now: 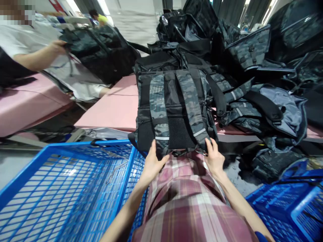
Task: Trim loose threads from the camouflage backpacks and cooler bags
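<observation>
- A black and dark grey camouflage fabric backpack (174, 111) is in front of the person, its strap side facing them, its lower end reaching past the near edge of the pale pink table (113, 109).
- The left hand (152, 163) is at its lower left, thumb and fingers spread apart against the fabric; whether cloth is pinched between them I cannot tell.
- The right hand (214, 159) is at the lower right corner, fingers bent over the end of a strap; how firmly they close, I cannot tell.
- The body keeps a boxy outline, so the back panel is probably padded and fairly stiff, while the sides should give softly.
- It looks bulky rather than heavy; its contents, if any, are hidden.
- The black mesh patch (179, 134) should offer good friction, and nothing about the bag seems fragile.
- Both camouflage shoulder straps (158, 101) look like sound holds, as do the lower corners; loose webbing could snag on the heaped dark bags (247, 50) alongside or the blue plastic basket (75, 144) below.
</observation>
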{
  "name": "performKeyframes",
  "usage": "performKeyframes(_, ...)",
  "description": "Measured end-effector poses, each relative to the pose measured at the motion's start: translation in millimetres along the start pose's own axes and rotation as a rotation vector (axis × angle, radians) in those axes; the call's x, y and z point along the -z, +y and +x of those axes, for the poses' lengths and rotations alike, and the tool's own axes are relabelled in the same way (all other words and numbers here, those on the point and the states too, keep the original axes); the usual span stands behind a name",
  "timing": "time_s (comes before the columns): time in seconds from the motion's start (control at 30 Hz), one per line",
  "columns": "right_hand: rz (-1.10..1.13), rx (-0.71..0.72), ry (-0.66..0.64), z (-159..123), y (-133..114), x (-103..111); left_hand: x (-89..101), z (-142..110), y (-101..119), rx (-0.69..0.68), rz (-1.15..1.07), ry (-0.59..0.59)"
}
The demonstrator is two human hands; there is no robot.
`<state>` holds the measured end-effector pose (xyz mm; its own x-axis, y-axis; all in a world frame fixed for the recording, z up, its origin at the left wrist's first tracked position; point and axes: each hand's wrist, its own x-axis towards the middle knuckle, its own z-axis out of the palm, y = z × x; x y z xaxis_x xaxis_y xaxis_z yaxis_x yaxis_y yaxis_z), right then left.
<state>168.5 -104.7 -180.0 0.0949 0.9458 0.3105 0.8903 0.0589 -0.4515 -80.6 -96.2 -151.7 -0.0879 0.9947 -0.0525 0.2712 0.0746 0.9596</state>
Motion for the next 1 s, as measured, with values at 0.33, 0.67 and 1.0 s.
performKeyframes(0.33,1.516,-0.509,-0.637,35.8,-34.5,55.4,3.7,3.4,60.3,0.351,-1.158,-0.526)
performKeyframes(0.67,1.584,-0.600,-0.648,38.4,-35.2,51.5,3.6,5.1,54.5,0.284,-1.133,-0.630)
performKeyframes(1.0,1.005,-0.462,-0.501,-6.2,7.0,59.8,-24.3,22.7,82.1,0.258,-0.849,-0.637)
